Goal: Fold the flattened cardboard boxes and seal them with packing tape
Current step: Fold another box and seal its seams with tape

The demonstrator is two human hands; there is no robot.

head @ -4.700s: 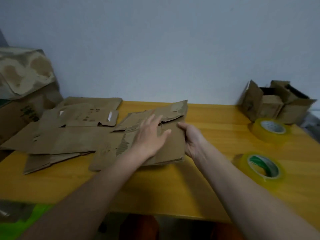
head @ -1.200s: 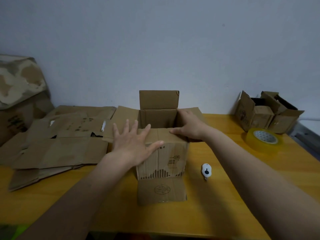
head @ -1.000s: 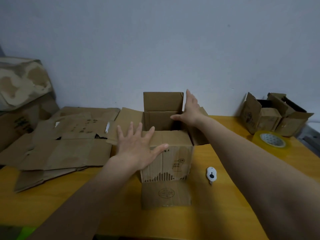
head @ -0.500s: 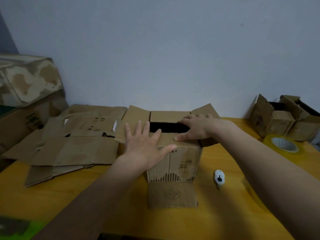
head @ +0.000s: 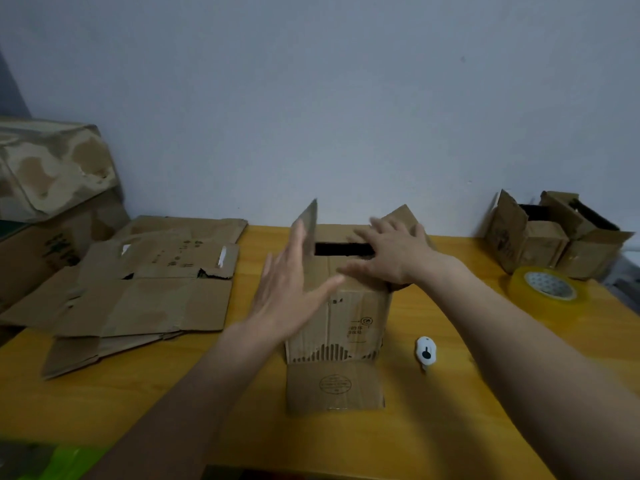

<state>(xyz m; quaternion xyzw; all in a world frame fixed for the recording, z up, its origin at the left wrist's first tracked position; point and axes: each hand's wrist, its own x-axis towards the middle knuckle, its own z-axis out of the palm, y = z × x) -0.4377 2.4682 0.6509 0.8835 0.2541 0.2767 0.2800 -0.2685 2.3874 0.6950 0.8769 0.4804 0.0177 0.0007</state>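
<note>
Both hands (head: 391, 254) flat on box (head: 341, 317)

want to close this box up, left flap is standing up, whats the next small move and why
Probably push the upright left flap down over the box with the left hand, open beside it. The right hand already presses the two folded flaps flat, a dark gap shows between them, and the tape roll is untouched.

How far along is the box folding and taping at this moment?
Done: one box stands erected on the table.
In hand: the right hand presses two top flaps down; the left hand lifts the left flap.
Left: no tape applied, the tape roll lies untouched, and the flattened boxes wait.
</note>
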